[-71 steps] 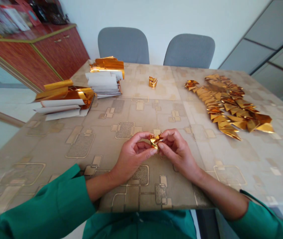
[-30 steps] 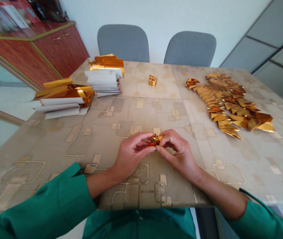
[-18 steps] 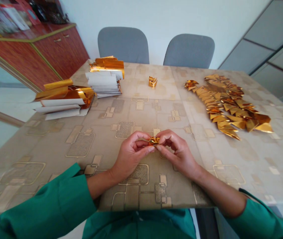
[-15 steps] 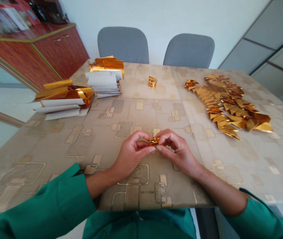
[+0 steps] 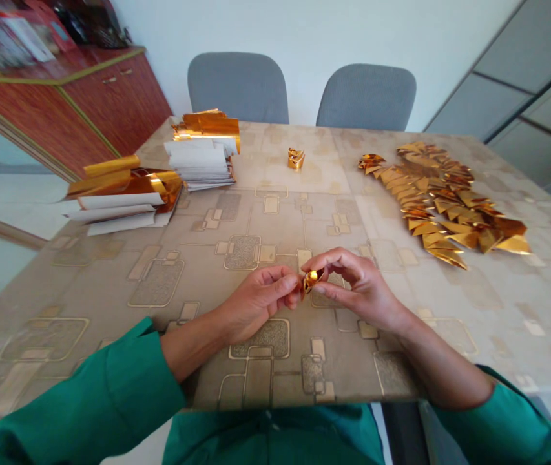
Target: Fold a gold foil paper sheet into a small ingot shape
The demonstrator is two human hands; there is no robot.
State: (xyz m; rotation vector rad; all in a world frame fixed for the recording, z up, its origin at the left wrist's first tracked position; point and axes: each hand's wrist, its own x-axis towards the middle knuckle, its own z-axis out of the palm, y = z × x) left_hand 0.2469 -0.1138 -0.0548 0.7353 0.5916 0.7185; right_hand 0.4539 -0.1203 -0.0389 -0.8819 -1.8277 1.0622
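Recording the hold at the near middle of the patterned table cover (image 5: pixel 86 284): a small folded gold foil piece (image 5: pixel 311 281) is held up between both hands. The right hand (image 5: pixel 357 284) pinches it, with the forefinger (image 5: pixel 326 256) over the top, the thumb (image 5: pixel 333 292) below and the remaining fingers curled loosely behind. The left hand (image 5: pixel 256 303) comes in from the left, its fingertips (image 5: pixel 294 290) gathered together against the piece's left end. Whether the left thumb bears on the piece cannot be determined from this view.

Handling assessment: the piece is judged very light and thin, with enough stiffness to hold a crease. Its shiny face is likely slippery, and its corners are likely to dent or tear under force. The folded edges appear the soundest place to take hold, using light fingertip pressure.

Surroundings: a stack of white-backed gold sheets (image 5: pixel 202 161) lies at far left, and a second stack of white-backed gold sheets (image 5: pixel 120 200) overhangs the left table edge. A single folded gold figure (image 5: pixel 296 159) stands at far centre. Overlapping rows of folded gold triangles (image 5: pixel 442 206) occupy the far right. Green sleeves (image 5: pixel 76 400) cover both forearms to the wrists' near side.
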